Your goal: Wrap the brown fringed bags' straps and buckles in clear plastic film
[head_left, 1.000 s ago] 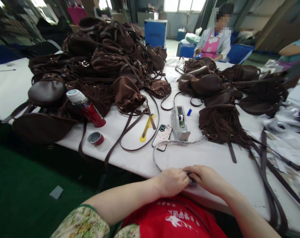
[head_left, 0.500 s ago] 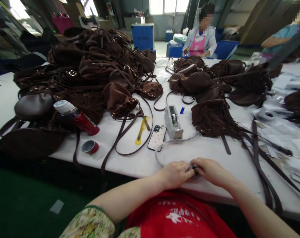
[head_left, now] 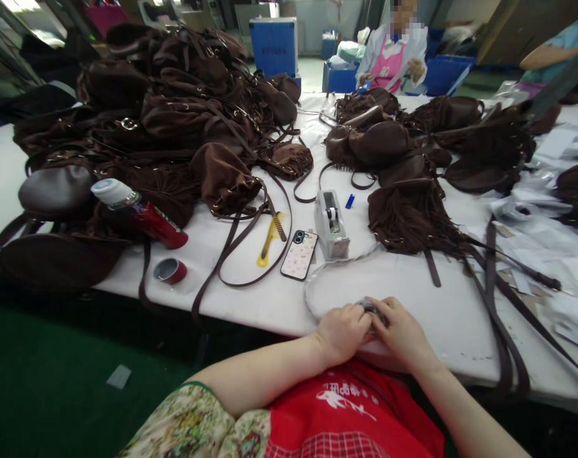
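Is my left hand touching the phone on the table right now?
Apart. The head view shows bare white tabletop between your left hand and the phone, which lies farther forward.

Red apron (head_left: 296,416), white print (head_left: 335,399), checked panel (head_left: 339,445), green-edged floral sleeve (head_left: 188,416)

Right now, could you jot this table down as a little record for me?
Table: white
Left hand: fingers on a small dark item, mostly hidden
Right hand: fingers on the same item
Ahead of hands: phone, tape dispenser
Left side: yellow comb, red bottle, heap of brown bags
Right side: fringed bag
Far side: person in pink apron
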The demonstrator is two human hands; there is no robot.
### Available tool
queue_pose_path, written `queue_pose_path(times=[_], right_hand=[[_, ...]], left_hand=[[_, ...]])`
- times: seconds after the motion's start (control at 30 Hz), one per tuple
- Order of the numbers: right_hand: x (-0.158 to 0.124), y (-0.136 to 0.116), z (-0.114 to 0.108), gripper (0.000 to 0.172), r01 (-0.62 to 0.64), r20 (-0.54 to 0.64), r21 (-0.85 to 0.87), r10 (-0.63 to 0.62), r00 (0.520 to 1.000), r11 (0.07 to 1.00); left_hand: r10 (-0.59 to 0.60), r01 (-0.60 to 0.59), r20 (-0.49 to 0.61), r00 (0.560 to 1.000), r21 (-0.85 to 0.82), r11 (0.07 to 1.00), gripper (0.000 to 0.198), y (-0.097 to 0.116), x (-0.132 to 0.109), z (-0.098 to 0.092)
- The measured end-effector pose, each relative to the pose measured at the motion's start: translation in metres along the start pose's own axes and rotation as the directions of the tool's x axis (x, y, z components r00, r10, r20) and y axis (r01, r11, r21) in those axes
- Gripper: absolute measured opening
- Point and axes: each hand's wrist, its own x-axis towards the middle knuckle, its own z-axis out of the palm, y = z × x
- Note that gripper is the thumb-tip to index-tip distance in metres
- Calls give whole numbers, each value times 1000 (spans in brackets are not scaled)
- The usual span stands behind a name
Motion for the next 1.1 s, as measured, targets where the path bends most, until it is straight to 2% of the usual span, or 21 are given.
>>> queue_pose_path(times=[0.1, 0.17, 0.27, 0.3, 0.33, 0.4, 0.47, 0.53, 0.6, 0.67, 0.73, 0.8, 0.9, 1.0, 1.03, 1.1], right_hand=[[1, 2, 1, 38, 55, 13, 16, -55, 998, 998], [8, 3, -6, 36, 150, 92, 68, -156, 983, 986], [22, -1, -22, 34, 315, 271, 139, -342, 900, 939], [25, -3, -27, 34, 347, 318, 144, -375, 871, 927], [27, -5, -31, 34, 355, 338, 131, -378, 862, 926], [27, -9, -33, 34, 296, 288, 46, -296, 911, 954], [20, -11, -27, 32, 154, 149, -62, -143, 978, 986], [11, -12, -15, 26, 10, 2, -119, -10, 1000, 993], [1, -13, -3, 22, -62, -94, -113, 51, 994, 992], [-4, -12, 4, 23, -70, -135, -78, 59, 989, 995], [-5, -9, 3, 26, -30, -102, -23, 27, 994, 999], [0, -6, -4, 29, 45, -10, 59, -45, 999, 997], [13, 0, -19, 30, 173, 161, 196, -205, 965, 965], [24, 1, -28, 30, 229, 259, 251, -293, 920, 940], [25, 1, -28, 30, 219, 256, 221, -274, 927, 950], [21, 0, -24, 29, 146, 178, 85, -159, 971, 986]], left_hand=[[77, -77, 13, 997, 30, 997, 31, -18, -8, -12], [185, -188, 51, 981, 49, 981, 28, -28, -11, -20], [288, -295, 112, 951, 51, 954, 27, -32, -9, -26], [286, -293, 122, 951, 43, 955, 27, -30, -7, -26], [262, -268, 126, 957, 32, 963, 28, -26, -5, -25], [151, -152, 119, 981, -1, 988, 28, -14, 0, -18], [5, -2, 97, 995, -34, 999, 25, 1, 4, -7], [-106, 110, 68, 992, -53, 992, 20, 12, 5, 4], [-136, 138, 39, 990, -60, 989, 17, 16, 4, 9], [-51, 52, 22, 998, -52, 997, 21, 9, -1, 6], [97, -97, 18, 995, -21, 995, 26, -7, -6, -3], [211, -212, 30, 977, 24, 977, 31, -27, -9, -16], [283, -287, 71, 956, 52, 957, 37, -47, -8, -28], [306, -310, 106, 946, 28, 950, 35, -43, -3, -26], [283, -286, 101, 954, 19, 958, 35, -37, -1, -22], [180, -180, 65, 982, 1, 984, 33, -18, 2, -11]])
